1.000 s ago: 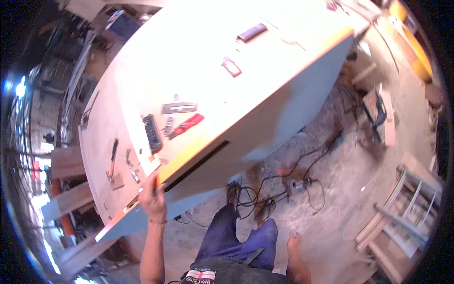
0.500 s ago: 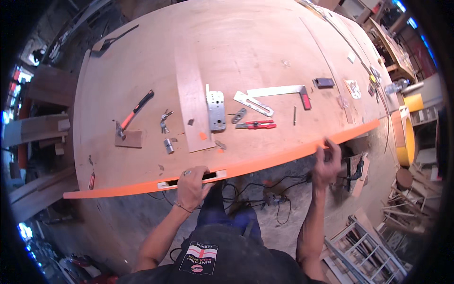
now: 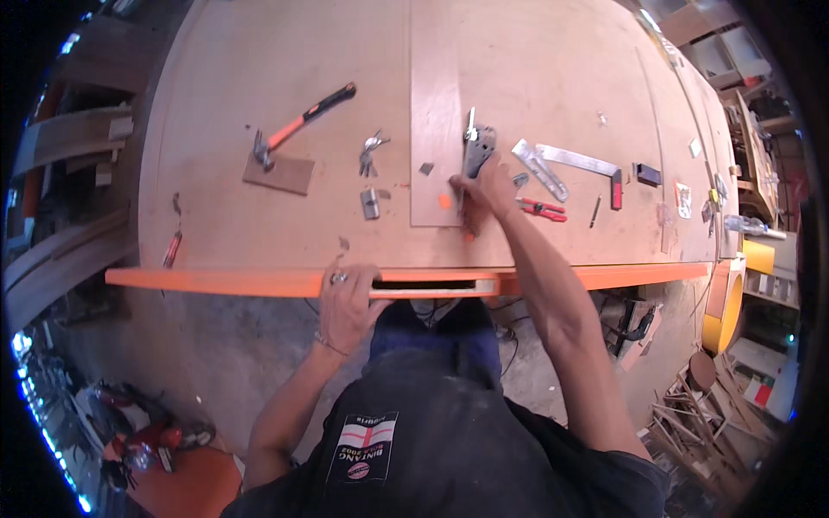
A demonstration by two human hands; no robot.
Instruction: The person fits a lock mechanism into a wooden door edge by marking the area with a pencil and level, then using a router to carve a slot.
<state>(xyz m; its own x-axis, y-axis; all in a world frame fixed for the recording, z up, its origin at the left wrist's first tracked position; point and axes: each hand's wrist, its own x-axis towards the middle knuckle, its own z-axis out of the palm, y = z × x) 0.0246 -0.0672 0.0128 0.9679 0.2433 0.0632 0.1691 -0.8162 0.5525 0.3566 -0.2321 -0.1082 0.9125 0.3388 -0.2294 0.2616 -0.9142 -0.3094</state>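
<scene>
Off the level's far end comes our right hand, now out on the big plywood tabletop, fingers curled down on the lower end of the grey metal hinge plate lying on the long pale wooden board. Our left hand grips the long orange spirit level along the table's near edge, beside its hand slot. Red-handled pliers lie just right of our right hand, the steel try square beyond. Orange-handled hammer rests well left on a small wooden offcut.
</scene>
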